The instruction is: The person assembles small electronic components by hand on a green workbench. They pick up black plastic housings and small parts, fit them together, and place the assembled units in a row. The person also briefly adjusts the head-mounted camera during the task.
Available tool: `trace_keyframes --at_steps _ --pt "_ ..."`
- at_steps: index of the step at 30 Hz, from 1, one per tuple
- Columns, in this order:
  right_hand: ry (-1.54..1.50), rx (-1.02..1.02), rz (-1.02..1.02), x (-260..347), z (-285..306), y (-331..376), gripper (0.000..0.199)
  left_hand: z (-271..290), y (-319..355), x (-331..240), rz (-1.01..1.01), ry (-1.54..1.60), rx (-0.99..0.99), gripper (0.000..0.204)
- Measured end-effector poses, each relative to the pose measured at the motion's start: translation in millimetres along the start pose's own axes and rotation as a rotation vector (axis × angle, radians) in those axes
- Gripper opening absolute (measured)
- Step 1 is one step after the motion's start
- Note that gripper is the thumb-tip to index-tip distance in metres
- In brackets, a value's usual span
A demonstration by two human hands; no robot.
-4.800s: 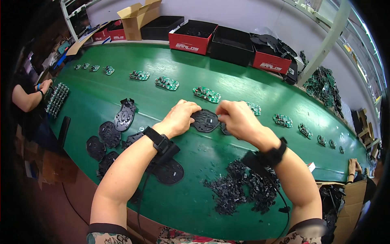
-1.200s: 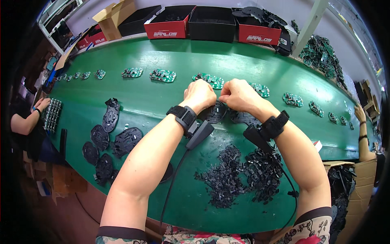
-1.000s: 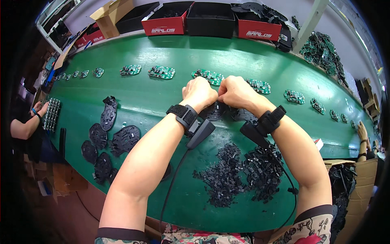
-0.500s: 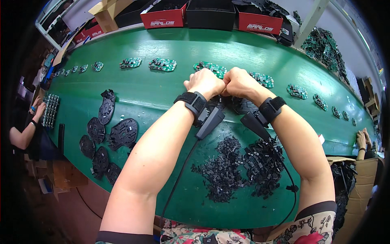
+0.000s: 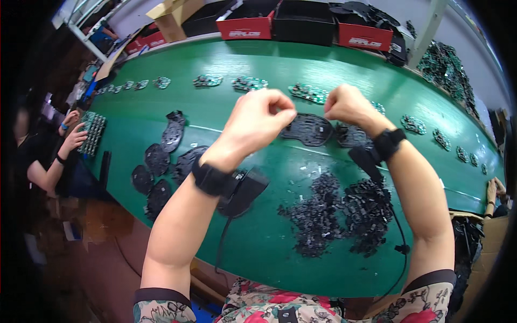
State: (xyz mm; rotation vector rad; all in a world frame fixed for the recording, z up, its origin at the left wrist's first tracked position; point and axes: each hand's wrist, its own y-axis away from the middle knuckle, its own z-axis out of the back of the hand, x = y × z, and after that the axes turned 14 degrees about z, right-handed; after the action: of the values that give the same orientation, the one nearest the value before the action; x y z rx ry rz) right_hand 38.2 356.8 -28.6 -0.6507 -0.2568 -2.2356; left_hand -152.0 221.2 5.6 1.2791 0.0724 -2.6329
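A long green table [image 5: 258, 70] carries a row of small green circuit boards [image 5: 247, 83] running from ten o'clock toward three o'clock. Red-fronted black boxes [image 5: 245, 27] and a cardboard carton [image 5: 172, 13] stand along its far edge at twelve o'clock. At nine o'clock another person's hands [image 5: 72, 137] rest on a tray of small parts [image 5: 92, 129].

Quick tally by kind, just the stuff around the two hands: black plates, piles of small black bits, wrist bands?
Black flat plates on the green table, beyond the left hand and right hand: 2
Piles of small black parts: 2
Black wrist bands: 2
Total: 6
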Motion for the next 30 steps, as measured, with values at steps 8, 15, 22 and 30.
trace_keyframes --at_steps 8,15,22,30 --pt "-0.095 0.038 0.051 62 34 74 0.015 44 143 87 -0.041 -0.476 -0.158 0.044" --pt "0.091 0.127 0.062 62 9 120 0.011 17 181 91 0.066 -0.516 -0.198 0.051" --pt "0.117 0.085 0.124 60 -7 125 0.010 7 173 85 -0.011 -0.470 -0.199 0.045" --pt "0.029 0.057 0.044 37 -2 148 0.010 10 165 88 0.050 -0.324 -0.218 0.032"
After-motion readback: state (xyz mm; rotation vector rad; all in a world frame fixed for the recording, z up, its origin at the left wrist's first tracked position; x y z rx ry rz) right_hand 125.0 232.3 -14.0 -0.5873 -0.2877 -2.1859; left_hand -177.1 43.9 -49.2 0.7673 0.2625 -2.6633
